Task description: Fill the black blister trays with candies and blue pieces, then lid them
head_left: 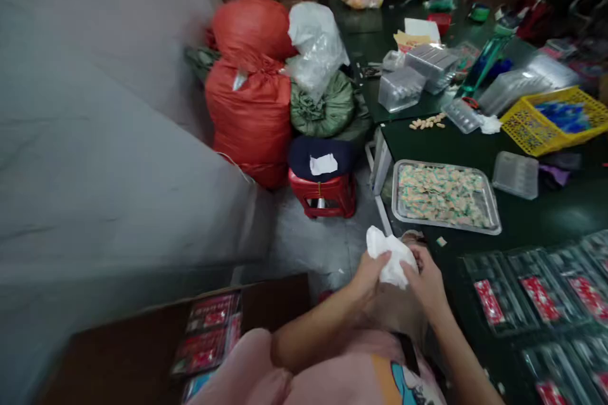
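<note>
Dark green counter (418,147) carries a tray (446,225) of small pieces (439,193). White tissue (393,261), off the tray's near left corner, is pinched crosswise between my left hand (369,273) and right hand (425,278); right nearer the tray.

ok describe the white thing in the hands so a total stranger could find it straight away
Start at the dark green table on the right and find the shiny loaded tray. In the picture, just below its left end, the left hand and right hand pinch a crumpled white piece. Unlike the flat white piece on the navy cushion, it is held.
</note>
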`<control>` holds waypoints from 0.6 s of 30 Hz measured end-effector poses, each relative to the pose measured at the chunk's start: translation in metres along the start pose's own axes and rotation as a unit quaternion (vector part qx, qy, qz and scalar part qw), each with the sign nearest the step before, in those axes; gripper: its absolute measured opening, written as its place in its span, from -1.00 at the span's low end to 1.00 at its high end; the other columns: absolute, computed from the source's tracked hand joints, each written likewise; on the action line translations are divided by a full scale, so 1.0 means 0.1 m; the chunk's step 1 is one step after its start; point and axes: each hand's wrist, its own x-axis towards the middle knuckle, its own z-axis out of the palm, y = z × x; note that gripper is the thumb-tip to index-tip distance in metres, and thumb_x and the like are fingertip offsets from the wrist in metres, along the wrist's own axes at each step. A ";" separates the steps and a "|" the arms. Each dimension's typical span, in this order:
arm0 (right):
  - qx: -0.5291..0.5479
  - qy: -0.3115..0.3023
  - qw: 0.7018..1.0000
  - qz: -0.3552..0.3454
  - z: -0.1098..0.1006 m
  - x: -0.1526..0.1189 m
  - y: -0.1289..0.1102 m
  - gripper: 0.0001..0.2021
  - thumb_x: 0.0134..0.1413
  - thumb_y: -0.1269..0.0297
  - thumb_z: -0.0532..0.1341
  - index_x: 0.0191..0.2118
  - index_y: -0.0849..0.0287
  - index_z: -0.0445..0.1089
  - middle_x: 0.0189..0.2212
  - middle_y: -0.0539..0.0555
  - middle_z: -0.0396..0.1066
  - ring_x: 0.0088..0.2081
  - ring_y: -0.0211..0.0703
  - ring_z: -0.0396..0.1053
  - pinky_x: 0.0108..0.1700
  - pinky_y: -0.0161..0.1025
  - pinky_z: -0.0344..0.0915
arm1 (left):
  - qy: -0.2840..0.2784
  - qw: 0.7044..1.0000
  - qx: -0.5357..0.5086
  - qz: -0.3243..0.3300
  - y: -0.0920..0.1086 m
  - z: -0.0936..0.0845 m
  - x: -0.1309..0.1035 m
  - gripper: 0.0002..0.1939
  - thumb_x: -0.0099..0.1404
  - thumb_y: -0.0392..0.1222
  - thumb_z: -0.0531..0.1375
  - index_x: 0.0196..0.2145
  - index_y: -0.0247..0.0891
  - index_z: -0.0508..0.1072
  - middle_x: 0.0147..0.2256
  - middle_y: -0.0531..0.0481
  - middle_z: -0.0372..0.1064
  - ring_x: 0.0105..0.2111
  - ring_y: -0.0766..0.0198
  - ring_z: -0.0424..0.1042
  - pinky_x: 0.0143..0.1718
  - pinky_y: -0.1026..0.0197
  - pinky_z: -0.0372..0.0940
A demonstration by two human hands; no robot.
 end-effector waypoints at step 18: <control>0.150 -0.084 0.985 -0.015 0.60 -0.20 0.05 -0.45 0.15 0.25 0.19 0.27 0.09 0.19 0.14 0.21 0.28 0.12 -0.05 0.35 0.07 -0.12 0.43 | 0.064 0.997 0.018 0.026 0.16 -0.31 0.22 -0.45 -0.07 0.06 0.44 -0.20 -0.32 0.47 -0.36 -0.12 0.50 -0.43 0.19 0.47 -0.39 0.17 0.37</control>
